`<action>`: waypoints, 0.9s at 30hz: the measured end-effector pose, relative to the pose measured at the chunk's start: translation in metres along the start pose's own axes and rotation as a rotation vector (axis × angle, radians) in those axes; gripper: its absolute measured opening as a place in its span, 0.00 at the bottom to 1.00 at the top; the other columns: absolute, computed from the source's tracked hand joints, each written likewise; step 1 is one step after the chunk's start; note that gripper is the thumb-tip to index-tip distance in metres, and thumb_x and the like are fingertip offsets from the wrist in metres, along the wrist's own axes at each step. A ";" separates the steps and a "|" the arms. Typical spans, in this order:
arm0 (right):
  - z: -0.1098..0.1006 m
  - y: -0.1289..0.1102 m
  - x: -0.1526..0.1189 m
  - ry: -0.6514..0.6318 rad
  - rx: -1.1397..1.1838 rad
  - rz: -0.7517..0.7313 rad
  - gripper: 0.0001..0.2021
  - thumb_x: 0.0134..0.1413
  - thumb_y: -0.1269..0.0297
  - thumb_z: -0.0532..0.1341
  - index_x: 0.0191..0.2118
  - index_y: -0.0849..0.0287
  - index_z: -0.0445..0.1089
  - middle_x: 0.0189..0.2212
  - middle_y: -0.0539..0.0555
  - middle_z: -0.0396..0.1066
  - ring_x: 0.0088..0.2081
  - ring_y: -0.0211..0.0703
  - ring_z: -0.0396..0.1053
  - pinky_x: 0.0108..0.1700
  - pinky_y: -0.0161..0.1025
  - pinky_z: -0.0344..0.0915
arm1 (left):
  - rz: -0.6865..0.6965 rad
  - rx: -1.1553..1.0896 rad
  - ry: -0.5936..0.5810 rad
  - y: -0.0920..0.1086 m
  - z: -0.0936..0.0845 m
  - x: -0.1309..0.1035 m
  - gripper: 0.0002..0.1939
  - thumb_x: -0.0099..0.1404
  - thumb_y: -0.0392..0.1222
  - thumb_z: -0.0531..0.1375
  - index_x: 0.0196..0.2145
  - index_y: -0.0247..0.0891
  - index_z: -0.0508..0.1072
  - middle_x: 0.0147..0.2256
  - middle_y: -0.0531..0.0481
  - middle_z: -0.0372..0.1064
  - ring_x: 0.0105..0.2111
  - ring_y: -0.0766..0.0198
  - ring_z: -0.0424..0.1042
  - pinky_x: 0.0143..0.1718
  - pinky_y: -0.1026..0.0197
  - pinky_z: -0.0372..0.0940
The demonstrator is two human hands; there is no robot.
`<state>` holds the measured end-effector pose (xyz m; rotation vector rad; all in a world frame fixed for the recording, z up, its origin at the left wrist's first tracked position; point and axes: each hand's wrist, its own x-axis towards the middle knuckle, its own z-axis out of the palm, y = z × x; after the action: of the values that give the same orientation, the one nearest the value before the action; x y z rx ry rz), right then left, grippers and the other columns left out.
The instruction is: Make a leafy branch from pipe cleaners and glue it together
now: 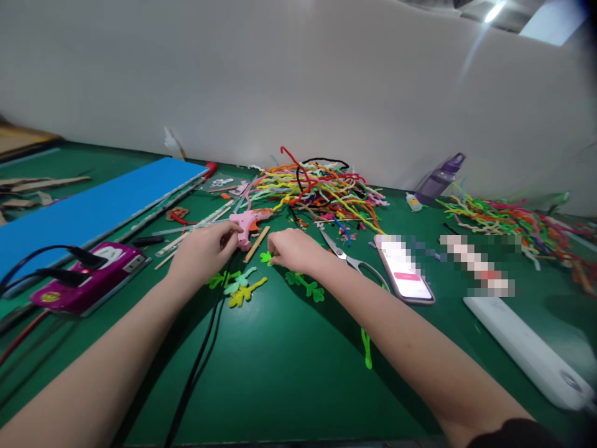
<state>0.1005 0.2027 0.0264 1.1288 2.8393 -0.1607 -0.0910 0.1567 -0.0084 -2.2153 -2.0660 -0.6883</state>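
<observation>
My left hand (208, 247) is closed around the handle of a pink hot glue gun (246, 224), its nozzle pointing right. A black cord runs from it toward the table's front edge. To its right, my right hand (295, 247) is pinched at a small bright green pipe-cleaner leaf (265, 257), whose far side is partly hidden by the fingers. A thin wooden stick (256, 244) lies between the hands. Below them are a mint pipe-cleaner sprig (239, 282), a yellow one (245, 294) and a darker green one (306, 287), partly beneath my right forearm.
Scissors (344, 254) and a lit phone (407, 274) lie to the right, with a white elongated device (527, 348) beyond. Pipe cleaners (317, 183) are heaped at the back near a purple bottle (438, 179). A magenta power strip (91, 280) and blue board (102, 205) occupy the left.
</observation>
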 end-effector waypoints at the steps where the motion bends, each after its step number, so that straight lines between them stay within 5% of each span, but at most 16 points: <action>1: -0.001 -0.001 0.000 -0.008 0.000 0.008 0.07 0.52 0.68 0.64 0.38 0.63 0.71 0.36 0.59 0.75 0.40 0.47 0.72 0.37 0.37 0.59 | 0.000 0.001 -0.001 0.000 0.000 0.000 0.16 0.64 0.45 0.50 0.40 0.40 0.74 0.33 0.48 0.76 0.30 0.58 0.72 0.29 0.62 0.57; 6: -0.005 -0.004 -0.001 -0.050 0.042 0.010 0.09 0.49 0.77 0.62 0.38 0.63 0.71 0.38 0.59 0.75 0.43 0.48 0.71 0.42 0.39 0.59 | 0.011 -0.006 0.000 0.000 0.000 0.000 0.17 0.64 0.46 0.49 0.41 0.39 0.74 0.34 0.47 0.76 0.29 0.58 0.72 0.29 0.62 0.57; 13: -0.005 0.008 -0.003 -0.032 0.266 0.001 0.14 0.44 0.74 0.66 0.41 0.63 0.69 0.33 0.55 0.74 0.34 0.41 0.70 0.31 0.33 0.58 | 0.001 -0.001 -0.014 -0.001 0.000 0.001 0.17 0.64 0.47 0.49 0.41 0.40 0.74 0.34 0.48 0.76 0.29 0.58 0.72 0.28 0.62 0.57; 18: -0.014 0.027 -0.013 0.104 0.454 -0.061 0.09 0.55 0.71 0.59 0.42 0.61 0.69 0.33 0.51 0.73 0.33 0.35 0.68 0.35 0.32 0.60 | -0.014 -0.009 -0.014 -0.001 0.000 0.001 0.17 0.63 0.47 0.49 0.41 0.41 0.74 0.34 0.48 0.76 0.30 0.58 0.72 0.29 0.61 0.58; 23: -0.022 0.046 -0.036 0.443 0.756 0.032 0.06 0.54 0.65 0.59 0.36 0.62 0.68 0.29 0.50 0.69 0.30 0.36 0.65 0.34 0.35 0.60 | -0.016 -0.003 -0.025 0.001 0.000 0.001 0.17 0.63 0.47 0.49 0.40 0.41 0.74 0.35 0.48 0.75 0.30 0.58 0.72 0.29 0.61 0.58; 27: -0.008 0.056 -0.054 0.407 0.926 0.114 0.09 0.51 0.61 0.62 0.35 0.61 0.66 0.26 0.48 0.67 0.28 0.36 0.65 0.32 0.35 0.59 | -0.019 0.001 -0.015 0.003 -0.001 0.001 0.18 0.63 0.47 0.48 0.40 0.40 0.74 0.33 0.48 0.75 0.28 0.58 0.71 0.28 0.61 0.57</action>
<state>0.1780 0.2069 0.0366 1.5839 3.0586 -1.5130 -0.0880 0.1569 -0.0066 -2.2101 -2.0962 -0.6746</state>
